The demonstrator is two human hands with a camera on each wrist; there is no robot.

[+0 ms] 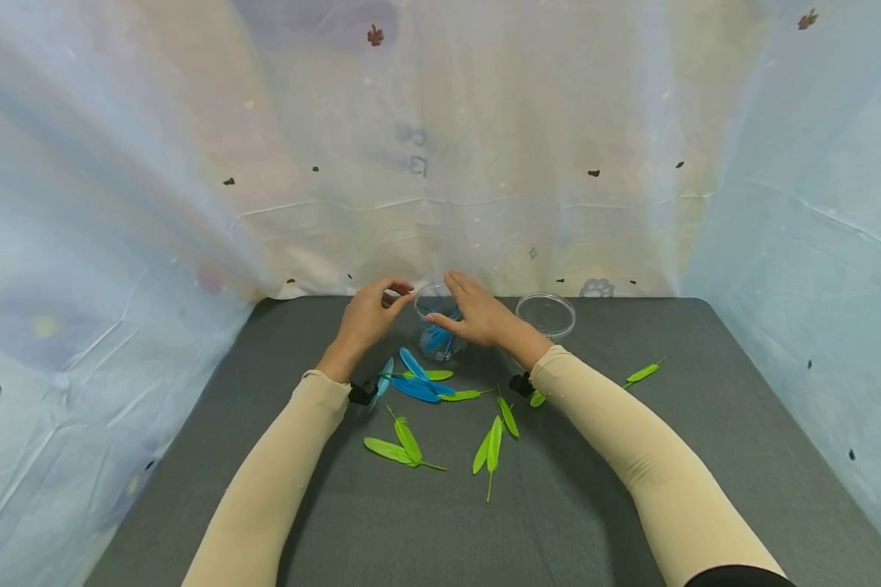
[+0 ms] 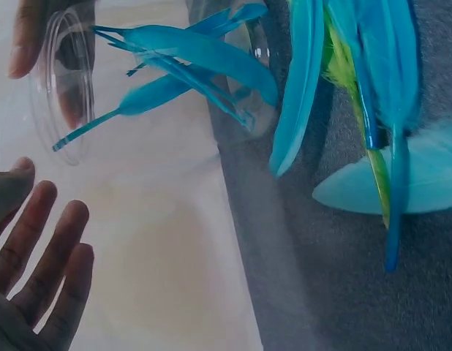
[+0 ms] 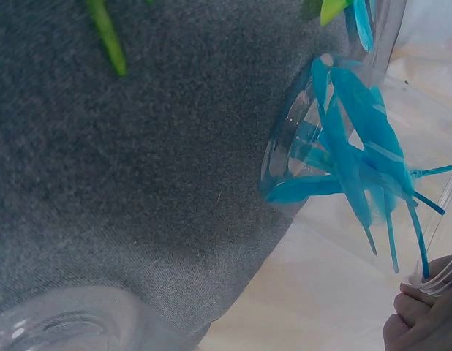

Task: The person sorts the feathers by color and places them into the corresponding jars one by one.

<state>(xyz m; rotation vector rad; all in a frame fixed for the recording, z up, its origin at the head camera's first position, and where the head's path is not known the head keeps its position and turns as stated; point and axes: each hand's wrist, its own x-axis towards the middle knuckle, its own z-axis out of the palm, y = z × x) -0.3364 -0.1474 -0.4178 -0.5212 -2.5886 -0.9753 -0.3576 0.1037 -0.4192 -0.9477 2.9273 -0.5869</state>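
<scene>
A clear jar (image 1: 438,346) with several blue feathers (image 3: 350,146) inside stands near the table's back edge. One blue quill reaches its mouth in the left wrist view. My right hand (image 1: 482,316) holds the jar by its rim, thumb at the front and fingers at the far side; part of this hand (image 3: 427,314) shows against the rim in the right wrist view. Left of the jar is my left hand (image 1: 367,318), holding nothing, its spread fingers (image 2: 54,248) apart from the rim. More blue feathers (image 1: 414,387) lie on the table in front of the jar.
Several green feathers (image 1: 493,444) are scattered over the grey table (image 1: 426,538), one (image 1: 642,372) farther right. A second clear round container (image 1: 546,336) stands right of the jar, partly behind my right arm. Patterned curtains (image 1: 484,147) enclose the back and sides.
</scene>
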